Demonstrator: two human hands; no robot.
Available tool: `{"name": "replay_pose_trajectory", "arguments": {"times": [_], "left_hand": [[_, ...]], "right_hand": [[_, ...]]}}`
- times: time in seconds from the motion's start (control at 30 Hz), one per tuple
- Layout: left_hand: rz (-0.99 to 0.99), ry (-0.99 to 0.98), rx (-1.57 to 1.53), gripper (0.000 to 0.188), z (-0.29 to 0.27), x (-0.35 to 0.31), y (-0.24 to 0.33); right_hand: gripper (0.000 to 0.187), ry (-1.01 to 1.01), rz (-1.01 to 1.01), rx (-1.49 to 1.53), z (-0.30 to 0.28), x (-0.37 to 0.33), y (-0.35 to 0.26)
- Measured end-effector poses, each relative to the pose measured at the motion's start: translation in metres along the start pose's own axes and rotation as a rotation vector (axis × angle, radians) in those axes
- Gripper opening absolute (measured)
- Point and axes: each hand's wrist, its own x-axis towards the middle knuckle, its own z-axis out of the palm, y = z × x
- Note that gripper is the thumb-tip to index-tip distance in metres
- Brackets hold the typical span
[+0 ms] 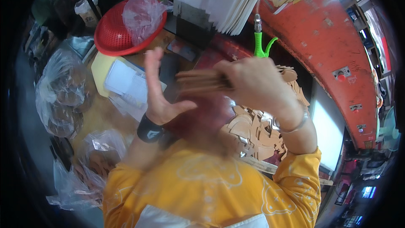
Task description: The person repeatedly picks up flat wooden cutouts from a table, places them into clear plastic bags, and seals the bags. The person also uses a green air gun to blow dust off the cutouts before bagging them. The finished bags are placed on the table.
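Note:
My right hand is closed round a stack of brown leather-like pieces, its layers showing edge-on and smeared by motion. Facing the stack's left end, my left hand is empty, with its thumb and fingers spread apart. A black band wraps that wrist. Below and to the right of the stack lies a heap of loose, curved tan pieces, partly hidden by my right forearm. Under both hands is a dark red work surface.
A red plastic basket holding a clear bag stands at the far left. Papers and filled plastic bags lie left. A green air gun hangs ahead, beside white sheets. An orange-red machine body with buttons curves along the right.

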Motion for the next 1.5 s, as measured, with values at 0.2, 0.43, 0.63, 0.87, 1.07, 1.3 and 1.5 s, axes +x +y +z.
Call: {"name": "replay_pose_trajectory", "arguments": {"times": [0.2,0.43,0.63,0.87,1.07,1.3,1.5], "left_hand": [[-0.462,-0.446,-0.027,0.072,-0.008,-0.034,-0.040],[-0.398,-0.275,-0.166,0.082,0.006,-0.040,-0.037],[-0.398,-0.203,-0.125,0.093,0.011,-0.039,-0.037],[-0.390,-0.278,0.009,0.045,0.012,-0.019,-0.032],[-0.177,0.108,-0.331,0.073,-0.025,0.027,0.020],[-0.375,0.098,-0.483,0.094,-0.054,-0.026,0.083],[-0.384,0.257,0.124,0.065,-0.109,-0.055,0.155]], "right_hand": [[0.056,0.320,-0.073,-0.059,0.093,0.012,-0.014],[0.041,-0.064,0.004,0.025,0.089,0.001,-0.002],[0.059,0.397,-0.186,-0.082,0.112,0.011,-0.019],[0.052,0.164,-0.076,0.132,0.102,0.023,0.004],[0.039,-0.121,-0.017,1.134,0.037,0.036,0.017],[0.043,-0.211,-0.212,2.006,0.041,0.077,-0.063],[0.042,-0.154,-0.466,1.733,0.017,0.092,-0.138]]}}
